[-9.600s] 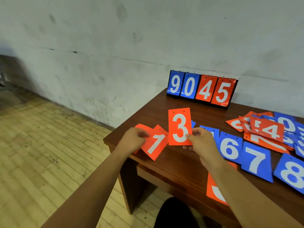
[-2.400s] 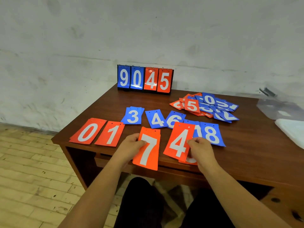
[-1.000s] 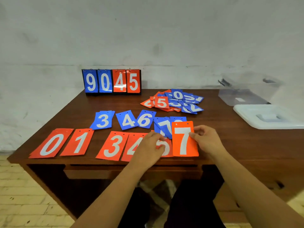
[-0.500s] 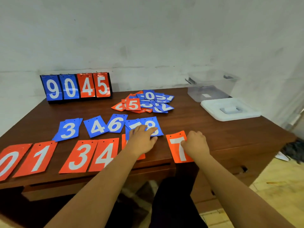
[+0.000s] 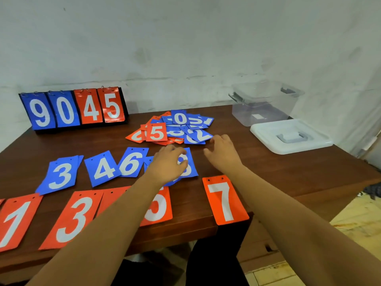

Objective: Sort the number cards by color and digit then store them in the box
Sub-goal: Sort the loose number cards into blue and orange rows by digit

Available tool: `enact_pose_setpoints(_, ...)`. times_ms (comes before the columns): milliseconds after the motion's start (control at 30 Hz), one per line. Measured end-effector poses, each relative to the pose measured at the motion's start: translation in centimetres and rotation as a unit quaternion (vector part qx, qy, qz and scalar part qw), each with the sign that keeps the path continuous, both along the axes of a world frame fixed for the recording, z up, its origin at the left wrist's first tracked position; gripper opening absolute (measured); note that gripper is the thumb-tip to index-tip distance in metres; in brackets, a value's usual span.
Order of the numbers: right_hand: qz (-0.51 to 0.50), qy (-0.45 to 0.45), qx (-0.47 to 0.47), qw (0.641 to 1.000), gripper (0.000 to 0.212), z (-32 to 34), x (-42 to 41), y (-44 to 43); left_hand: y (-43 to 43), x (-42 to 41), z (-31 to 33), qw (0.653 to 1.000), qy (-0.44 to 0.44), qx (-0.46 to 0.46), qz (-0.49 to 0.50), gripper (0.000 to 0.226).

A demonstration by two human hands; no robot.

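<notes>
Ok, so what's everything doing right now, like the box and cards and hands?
Box, open, no cards seen inside.
Lid, off, flat on the table beside the box.
Card pile, mixed colours, unsorted.
Blue row, flat, face up.
Orange row, flat, face up.
Scoreboard, upright, showing 9045.
Left hand, open, resting on the blue 8.
Right hand, open, empty, by the pile.
</notes>
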State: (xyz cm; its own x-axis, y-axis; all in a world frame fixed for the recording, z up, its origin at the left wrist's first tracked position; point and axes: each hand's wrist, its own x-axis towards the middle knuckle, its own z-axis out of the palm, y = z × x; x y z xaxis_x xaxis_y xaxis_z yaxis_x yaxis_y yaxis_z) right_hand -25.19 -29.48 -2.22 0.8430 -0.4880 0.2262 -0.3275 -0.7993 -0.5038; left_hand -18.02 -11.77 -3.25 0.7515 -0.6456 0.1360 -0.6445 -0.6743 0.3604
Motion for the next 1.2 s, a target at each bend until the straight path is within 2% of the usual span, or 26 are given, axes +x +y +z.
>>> enact_pose_setpoints(133,0.046,0.052,-0.043,0.997,0.053,-0.2,5.3,-2.2,-2.4,4.1,0.3,0.999,-0.015,0.027,0.014,0.040)
enact_pose_setpoints(267,0.071,0.121,-0.063,0.988,0.068,-1.2,9.3,-4.3,-4.4,7.4,-0.9,0.995,-0.043,0.085,0.009,0.051)
enact_pose_setpoints(333,0.085,0.128,-0.058,0.986,0.058,-2.2,10.3,-5.0,-5.3,8.3,-1.7,0.993,-0.044,0.111,-0.005,0.054)
enact_pose_setpoints(433,0.114,0.071,-0.115,0.984,0.027,-3.8,10.6,-5.5,-6.1,9.1,-2.5,0.994,-0.034,0.103,-0.013,0.052)
enact_pose_setpoints(500,0.121,-0.003,-0.117,0.986,0.026,-4.0,10.3,-5.6,-6.0,9.3,-2.9,0.997,-0.062,0.052,0.000,0.047)
enact_pose_setpoints(567,0.105,-0.086,-0.095,0.986,0.027,-3.6,9.9,-5.6,-5.8,8.9,-2.3,0.994,-0.094,-0.040,0.034,0.045)
enact_pose_setpoints(600,0.094,-0.127,-0.091,0.983,0.028,-3.2,9.6,-5.4,-5.8,8.6,-1.5,0.992,-0.059,-0.096,0.062,0.048)
enact_pose_setpoints(633,0.093,-0.162,-0.094,0.978,0.028,-2.7,9.2,-5.0,-5.8,8.3,-0.5,0.981,0.031,-0.168,0.092,0.054)
enact_pose_setpoints(667,0.111,-0.187,-0.103,0.971,0.028,-2.2,8.9,-4.4,-5.8,8.1,0.5,0.944,0.170,-0.257,0.118,0.057)
enact_pose_setpoints(700,0.148,-0.197,-0.111,0.963,0.026,-1.7,8.5,-3.8,-5.8,8.0,1.5,0.878,0.308,-0.341,0.136,0.055)
enact_pose_setpoints(733,0.192,-0.191,-0.115,0.956,0.026,-1.4,8.2,-3.1,-5.6,8.0,2.0,0.817,0.389,-0.399,0.148,0.048)
enact_pose_setpoints(767,0.229,-0.167,-0.112,0.952,0.030,-1.1,7.9,-2.4,-5.2,8.2,2.3,0.791,0.408,-0.427,0.157,0.037)
enact_pose_setpoints(833,0.256,-0.089,-0.075,0.960,0.050,-0.9,7.6,-1.5,-3.9,8.5,2.3,0.812,0.352,-0.421,0.197,0.020)
enact_pose_setpoints(900,0.210,-0.036,-0.015,0.977,0.069,-0.7,7.8,-1.6,-2.3,9.2,1.9,0.823,0.303,-0.419,0.235,0.013)
enact_pose_setpoints(933,0.175,-0.017,0.001,0.984,0.071,-0.9,8.2,-2.2,-1.5,9.4,1.7,0.820,0.293,-0.425,0.246,0.011)
enact_pose_setpoints(1000,0.122,0.043,-0.005,0.992,0.066,-1.9,9.2,-3.4,-0.1,9.2,1.7,0.824,0.283,-0.417,0.258,0.003)
enact_pose_setpoints(1067,0.111,0.092,-0.021,0.989,0.054,-3.0,10.0,-4.1,0.9,9.1,1.3,0.833,0.280,-0.403,0.258,0.012)
enact_pose_setpoints(1133,0.104,0.083,-0.039,0.990,0.037,-3.6,10.6,-4.2,1.6,8.9,1.3,0.842,0.276,-0.389,0.252,0.012)
enact_pose_setpoints(1200,0.094,0.062,-0.103,0.988,0.024,-3.6,10.9,-4.0,2.0,9.1,1.2,0.847,0.286,-0.373,0.248,0.006)
